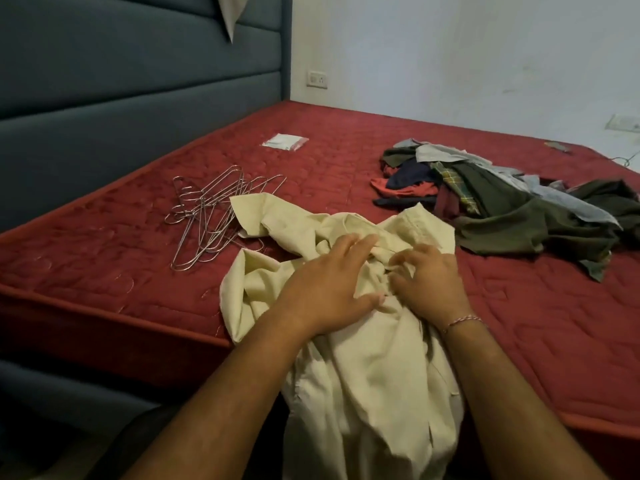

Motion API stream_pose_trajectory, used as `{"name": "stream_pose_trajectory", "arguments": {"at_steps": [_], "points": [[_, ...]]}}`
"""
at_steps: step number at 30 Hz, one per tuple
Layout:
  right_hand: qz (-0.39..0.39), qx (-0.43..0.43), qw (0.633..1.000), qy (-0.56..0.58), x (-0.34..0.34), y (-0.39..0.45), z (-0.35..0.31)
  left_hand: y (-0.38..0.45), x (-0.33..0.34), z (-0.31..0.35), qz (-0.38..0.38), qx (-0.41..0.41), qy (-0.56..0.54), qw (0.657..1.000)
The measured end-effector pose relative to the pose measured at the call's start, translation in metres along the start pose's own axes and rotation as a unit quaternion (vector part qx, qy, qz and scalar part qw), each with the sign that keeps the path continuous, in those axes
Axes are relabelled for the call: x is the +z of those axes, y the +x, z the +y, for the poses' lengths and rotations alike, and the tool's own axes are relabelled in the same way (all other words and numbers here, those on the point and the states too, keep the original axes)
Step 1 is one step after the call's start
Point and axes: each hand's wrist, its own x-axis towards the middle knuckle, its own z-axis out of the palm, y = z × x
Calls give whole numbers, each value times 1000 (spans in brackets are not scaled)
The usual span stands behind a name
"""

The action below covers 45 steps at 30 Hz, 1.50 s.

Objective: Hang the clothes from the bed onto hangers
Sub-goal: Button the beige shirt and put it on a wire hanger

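A crumpled cream shirt lies at the near corner of the red mattress and hangs over its front edge. My left hand rests flat on the shirt with its fingers stretched forward. Just to its right, my right hand has curled fingers that bunch and pinch the cream cloth. Several wire hangers lie tangled on the mattress to the left of the shirt, one partly under it. A heap of clothes, dark green, grey, red and plaid, lies at the right.
A blue padded headboard runs along the left side. A small white packet lies far back on the mattress. The white wall behind has a socket. A pale cloth hangs at the top of the headboard.
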Motion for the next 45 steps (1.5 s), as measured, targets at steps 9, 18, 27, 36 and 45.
{"name": "stream_pose_trajectory", "arguments": {"at_steps": [9,18,27,36,45], "points": [[37,54,998,4,15,-16,6,-6,43,-24,154,-9,-37,987],[149,-11,985,82,-7,-14,-11,-17,-33,-131,314,-250,52,914],[16,35,994,100,-3,32,-20,-28,-54,-204,97,-421,69,899],[64,5,976,209,15,13,-2,0,-91,-203,225,-377,-140,887],[69,-8,974,217,18,13,4,-14,-99,-212,221,-299,-414,831]]}}
